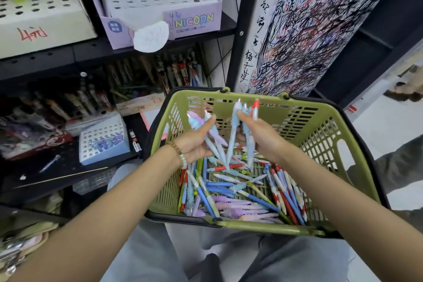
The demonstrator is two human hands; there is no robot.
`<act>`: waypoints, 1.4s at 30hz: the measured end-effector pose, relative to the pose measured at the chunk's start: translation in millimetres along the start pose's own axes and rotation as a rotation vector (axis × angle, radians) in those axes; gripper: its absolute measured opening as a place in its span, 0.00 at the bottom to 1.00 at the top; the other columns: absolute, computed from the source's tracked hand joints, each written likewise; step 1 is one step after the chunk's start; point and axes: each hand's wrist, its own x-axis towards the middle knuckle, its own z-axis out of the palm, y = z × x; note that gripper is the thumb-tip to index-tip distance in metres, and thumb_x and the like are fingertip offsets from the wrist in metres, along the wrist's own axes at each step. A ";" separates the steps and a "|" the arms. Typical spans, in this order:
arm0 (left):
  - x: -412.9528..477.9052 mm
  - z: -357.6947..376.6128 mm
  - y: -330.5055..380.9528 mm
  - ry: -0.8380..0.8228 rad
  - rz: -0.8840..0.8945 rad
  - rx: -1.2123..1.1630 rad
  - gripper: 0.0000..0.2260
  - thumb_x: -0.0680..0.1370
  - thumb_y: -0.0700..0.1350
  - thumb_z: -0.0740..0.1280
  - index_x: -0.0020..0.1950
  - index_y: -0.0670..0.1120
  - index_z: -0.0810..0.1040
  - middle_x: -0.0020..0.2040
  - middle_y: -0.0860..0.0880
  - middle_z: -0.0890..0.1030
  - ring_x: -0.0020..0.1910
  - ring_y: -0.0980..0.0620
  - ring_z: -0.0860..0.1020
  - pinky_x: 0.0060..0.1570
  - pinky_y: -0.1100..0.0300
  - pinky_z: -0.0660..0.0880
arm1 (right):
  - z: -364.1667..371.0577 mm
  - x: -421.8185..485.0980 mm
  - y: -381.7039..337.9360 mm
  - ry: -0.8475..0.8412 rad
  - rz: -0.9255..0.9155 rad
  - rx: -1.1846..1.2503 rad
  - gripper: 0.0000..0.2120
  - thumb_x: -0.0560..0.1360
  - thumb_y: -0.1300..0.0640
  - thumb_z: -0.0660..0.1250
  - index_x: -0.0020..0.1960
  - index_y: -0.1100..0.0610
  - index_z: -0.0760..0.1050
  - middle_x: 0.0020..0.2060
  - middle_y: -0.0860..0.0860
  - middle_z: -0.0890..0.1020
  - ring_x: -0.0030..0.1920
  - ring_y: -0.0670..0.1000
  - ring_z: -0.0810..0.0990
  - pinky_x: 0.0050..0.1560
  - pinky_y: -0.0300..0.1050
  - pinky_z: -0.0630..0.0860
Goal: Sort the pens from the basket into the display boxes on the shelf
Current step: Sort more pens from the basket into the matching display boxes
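Both hands are up over the green basket [320, 130], which sits on the person's lap, close beside the shelf [57, 55] for a short reach. The left hand [194, 144] has its fingers wrapped round a fanned bunch of pastel pens [215, 144], a holding stack, I'd say. The right hand [263, 137] pinches a few blue pens [233, 139] plus a red-capped pen [255, 107], probably comparing types. Loose pens [229, 192] heap the basket floor, and the Unicorn display box [192, 22] above shows open holes. Plenty left to sort.
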 end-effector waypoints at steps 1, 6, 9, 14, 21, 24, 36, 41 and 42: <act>-0.3 3.6 -3.1 -0.054 0.001 0.005 0.15 0.77 0.52 0.64 0.50 0.39 0.75 0.42 0.40 0.83 0.50 0.41 0.81 0.51 0.44 0.78 | 6.7 0.1 2.8 -0.017 -0.009 -0.088 0.29 0.77 0.37 0.54 0.67 0.58 0.72 0.57 0.55 0.78 0.59 0.55 0.74 0.61 0.48 0.67; -0.2 10.3 -10.1 -0.091 0.118 -0.010 0.10 0.77 0.45 0.66 0.55 0.42 0.78 0.46 0.45 0.85 0.45 0.49 0.84 0.47 0.51 0.81 | 28.1 2.2 -2.1 0.042 -0.108 -0.087 0.25 0.80 0.39 0.51 0.70 0.52 0.67 0.63 0.46 0.72 0.49 0.33 0.73 0.54 0.29 0.65; -1.7 8.2 -5.9 -0.109 0.200 0.028 0.05 0.77 0.41 0.66 0.52 0.44 0.79 0.42 0.47 0.85 0.43 0.52 0.84 0.44 0.55 0.81 | 29.9 8.0 -6.6 0.098 -0.094 -0.117 0.23 0.79 0.38 0.52 0.65 0.51 0.67 0.67 0.50 0.68 0.63 0.45 0.70 0.62 0.42 0.65; -10.4 11.6 10.7 -0.069 0.287 0.081 0.11 0.75 0.49 0.68 0.53 0.44 0.80 0.48 0.46 0.85 0.47 0.50 0.83 0.44 0.56 0.81 | 28.2 0.6 -24.4 -0.018 -0.079 0.010 0.27 0.75 0.34 0.56 0.68 0.47 0.68 0.69 0.50 0.69 0.67 0.51 0.69 0.69 0.52 0.62; -58.4 -13.1 63.8 0.022 0.515 0.294 0.21 0.72 0.58 0.65 0.24 0.46 0.82 0.32 0.48 0.83 0.40 0.53 0.80 0.46 0.61 0.78 | 17.7 -12.7 -77.6 -0.062 -0.414 0.174 0.17 0.79 0.44 0.53 0.56 0.51 0.76 0.54 0.48 0.82 0.56 0.47 0.80 0.62 0.45 0.74; -93.6 -42.3 90.7 0.053 0.589 0.247 0.16 0.69 0.55 0.67 0.33 0.44 0.85 0.34 0.42 0.83 0.41 0.47 0.82 0.46 0.55 0.81 | 34.0 -14.3 -108.1 -0.110 -0.439 0.231 0.14 0.82 0.52 0.54 0.43 0.57 0.71 0.25 0.47 0.73 0.21 0.44 0.68 0.24 0.35 0.67; -243.2 -200.4 166.5 0.631 0.901 0.413 0.22 0.66 0.63 0.63 0.24 0.48 0.82 0.30 0.51 0.83 0.34 0.59 0.80 0.42 0.67 0.75 | 195.9 10.6 -230.1 -0.668 -0.386 0.235 0.18 0.82 0.48 0.51 0.51 0.58 0.75 0.33 0.49 0.67 0.29 0.46 0.63 0.30 0.37 0.64; -297.2 -256.7 168.5 0.823 0.969 0.383 0.23 0.73 0.58 0.62 0.25 0.47 0.83 0.30 0.50 0.83 0.35 0.62 0.80 0.50 0.60 0.73 | 266.6 10.7 -269.6 -0.755 -0.494 0.168 0.07 0.80 0.54 0.59 0.48 0.55 0.74 0.31 0.47 0.73 0.27 0.44 0.66 0.31 0.34 0.66; -303.6 -265.5 169.1 0.850 0.975 0.362 0.23 0.73 0.58 0.62 0.26 0.47 0.83 0.30 0.50 0.83 0.36 0.62 0.80 0.51 0.58 0.72 | 278.7 11.2 -277.6 -0.760 -0.512 0.130 0.07 0.80 0.54 0.59 0.48 0.55 0.73 0.30 0.47 0.71 0.26 0.43 0.64 0.28 0.33 0.64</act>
